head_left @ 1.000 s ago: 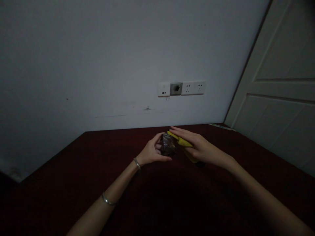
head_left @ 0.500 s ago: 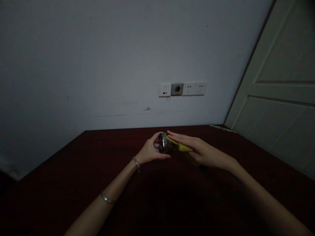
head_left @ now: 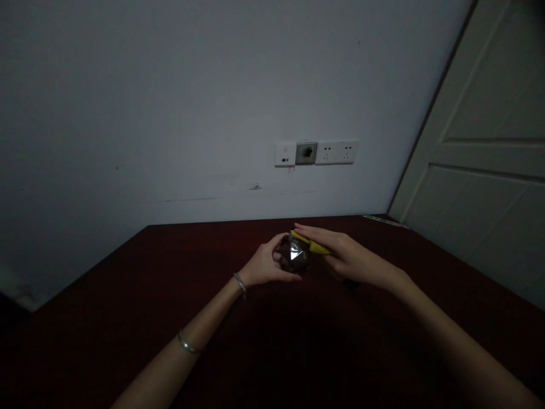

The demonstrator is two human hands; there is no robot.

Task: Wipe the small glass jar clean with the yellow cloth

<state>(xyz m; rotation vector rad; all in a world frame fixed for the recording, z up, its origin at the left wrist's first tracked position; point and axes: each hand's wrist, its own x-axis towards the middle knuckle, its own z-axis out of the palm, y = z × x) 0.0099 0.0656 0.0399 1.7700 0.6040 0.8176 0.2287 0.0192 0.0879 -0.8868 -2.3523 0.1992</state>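
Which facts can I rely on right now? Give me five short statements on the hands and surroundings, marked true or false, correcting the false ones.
1. The left hand holds a dark, faceted, shiny object. True.
2. The right hand holds a blue cloth. False: it holds a yellow cloth.
3. A bracelet circles the left wrist. True.
4. The shiny object rests on the table, untouched. False: it is in the left hand's grasp, above the dark red table in the view.
5. A row of socket plates is on the wall. True.
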